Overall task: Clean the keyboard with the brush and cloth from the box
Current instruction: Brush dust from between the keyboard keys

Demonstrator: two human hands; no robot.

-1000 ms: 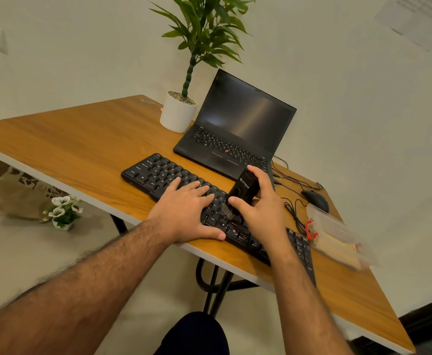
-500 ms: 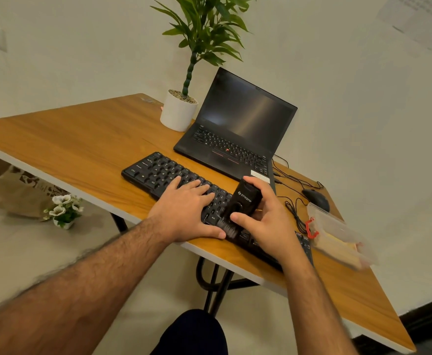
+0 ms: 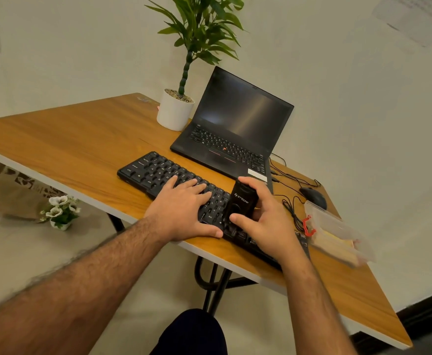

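The right hand (image 3: 266, 221) grips the black brush (image 3: 242, 202), its lower end down on the keyboard (image 3: 158, 172), while the left hand (image 3: 181, 208) lies flat with fingers spread on the keys beside it. Behind stand a laptop (image 3: 235, 129) and potted plant (image 3: 176, 111). Right of the keyboard lie tangled cables (image 3: 290, 203), a mouse (image 3: 313, 196) and the clear box (image 3: 338, 234) on the desk (image 3: 69, 139).

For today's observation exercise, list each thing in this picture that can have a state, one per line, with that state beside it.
laptop: lid open, screen dark
keyboard: flat on the desk, under both hands
brush: held upright, lower end on the keys
left hand: flat on the keyboard, fingers straight
right hand: grips the brush
plastic box: on the desk right of the keyboard; open or closed cannot be told
mouse: idle beyond the box
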